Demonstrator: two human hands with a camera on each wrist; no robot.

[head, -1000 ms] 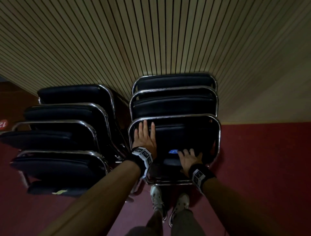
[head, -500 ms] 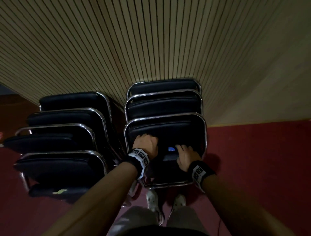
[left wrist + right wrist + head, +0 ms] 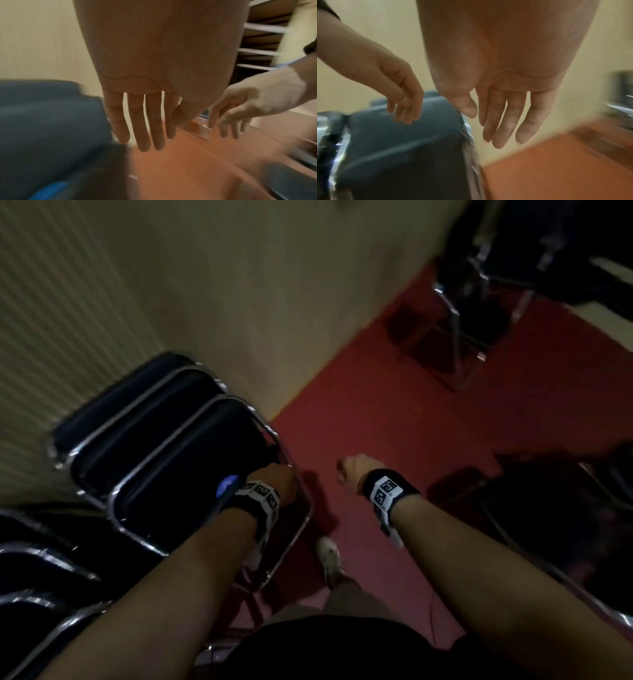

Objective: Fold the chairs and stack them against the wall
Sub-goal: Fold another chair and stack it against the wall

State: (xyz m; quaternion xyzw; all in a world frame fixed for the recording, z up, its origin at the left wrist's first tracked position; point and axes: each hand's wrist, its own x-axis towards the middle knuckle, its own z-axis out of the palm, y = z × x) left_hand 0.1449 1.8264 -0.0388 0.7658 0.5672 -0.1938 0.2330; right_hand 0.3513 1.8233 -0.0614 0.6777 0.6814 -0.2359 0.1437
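Observation:
A row of folded black chairs with chrome frames leans on the beige wall; the front chair [image 3: 191, 467] carries a blue sticker [image 3: 227, 484]. My left hand [image 3: 274, 481] hangs over that chair's right frame edge. The left wrist view shows its fingers [image 3: 145, 128] straight and loose, holding nothing, with the dark cushion [image 3: 51, 128] beside them. My right hand [image 3: 356, 472] is in the air over the red carpet, right of the stack, with its fingers [image 3: 505, 121] relaxed and empty. The picture is blurred by motion.
A second row of folded chairs [image 3: 41, 570] fills the lower left. An unfolded black chair [image 3: 479, 285] stands at the top right by the wall, and another dark chair [image 3: 565, 525] sits at the right. Red carpet [image 3: 394, 405] lies between them. My shoe [image 3: 329, 553] is below.
Both hands have come off the front folded chair. The view has swung to the right, and my right hand has moved out over the carpet.

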